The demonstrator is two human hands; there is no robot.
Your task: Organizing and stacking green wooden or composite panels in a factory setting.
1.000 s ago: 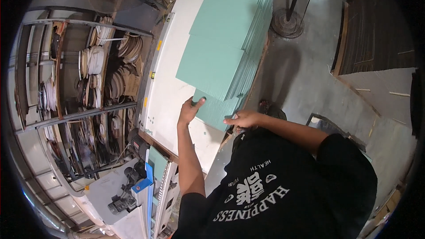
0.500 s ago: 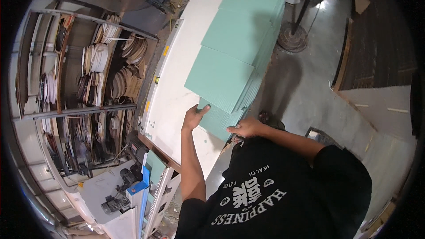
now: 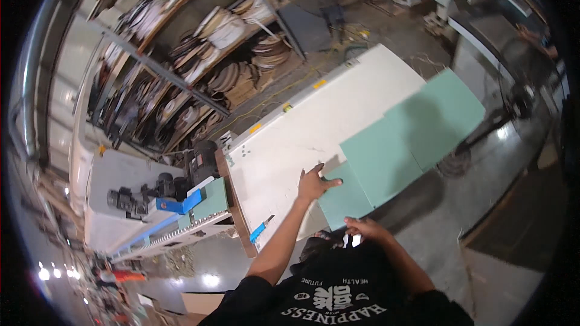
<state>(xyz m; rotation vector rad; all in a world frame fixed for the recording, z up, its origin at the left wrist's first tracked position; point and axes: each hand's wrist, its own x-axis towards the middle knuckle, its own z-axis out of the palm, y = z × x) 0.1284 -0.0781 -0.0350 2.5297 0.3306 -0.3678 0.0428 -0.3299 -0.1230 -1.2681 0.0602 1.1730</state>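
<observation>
Pale green boards lie overlapping in a long row on a white tabletop (image 3: 290,145). Closest to me is a smaller-looking green board (image 3: 345,202), partly covered by a middle green board (image 3: 377,154). My left hand (image 3: 313,183) is at the near board's left edge, thumb stretched over it and fingers spread apart. On the near edge, my right hand (image 3: 365,229) grips the same board, thumb on top and fingers hidden below. A blue utility knife (image 3: 261,229) lies at the tabletop's near left corner.
Left of the table stands a machine with a blue bracket (image 3: 179,204) and dark motors (image 3: 204,160); another green board (image 3: 211,198) lies in it. Shelves beyond hold rolls of edge banding (image 3: 223,27). A stand with a round base (image 3: 454,163) is at the right.
My view has swung, so the table now slants to the upper right and the machine shows fully. The left hand's fingers have spread; the right hand stays on the near board's edge.
</observation>
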